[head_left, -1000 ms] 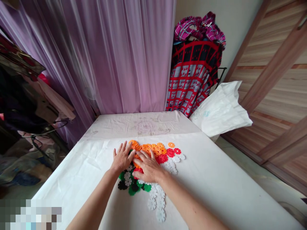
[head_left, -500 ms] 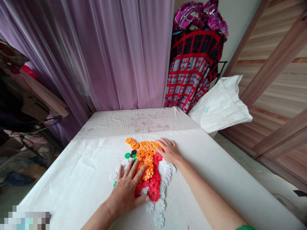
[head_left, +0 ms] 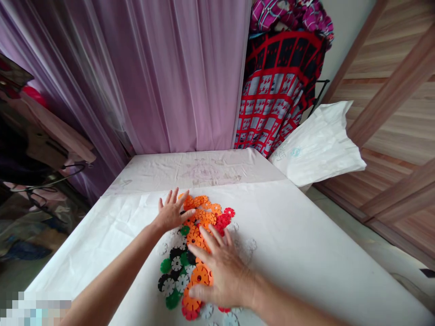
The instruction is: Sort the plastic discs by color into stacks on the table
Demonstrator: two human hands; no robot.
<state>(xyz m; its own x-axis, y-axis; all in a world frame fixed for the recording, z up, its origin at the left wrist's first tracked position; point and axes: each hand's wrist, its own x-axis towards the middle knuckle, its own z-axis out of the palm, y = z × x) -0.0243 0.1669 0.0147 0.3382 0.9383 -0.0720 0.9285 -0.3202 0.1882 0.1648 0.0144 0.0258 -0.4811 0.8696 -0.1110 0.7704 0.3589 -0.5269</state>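
A spread of notched plastic discs lies on the white table cover, with orange discs point(head_left: 200, 274) down its middle. Green discs point(head_left: 173, 299), black discs and white discs point(head_left: 168, 286) cluster on its left side. Red discs point(head_left: 224, 220) show at the upper right, and pale discs lie along the right and near edges, partly hidden. My left hand point(head_left: 171, 212), fingers spread, rests at the far left of the orange discs. My right hand point(head_left: 220, 267) is open over the middle and near part of the spread, somewhat blurred, covering several discs.
The table point(head_left: 292, 235) has a white cover with a flowered cloth point(head_left: 204, 171) at its far end. A white bag point(head_left: 319, 145) stands by its right edge. Behind are a purple curtain point(head_left: 183, 81) and a red checked cloth point(head_left: 272, 90). Clothes hang at left.
My left hand has moved away from me to the far left of the discs. My right hand has come nearer and leftward over them. More green, black and white discs now show at left.
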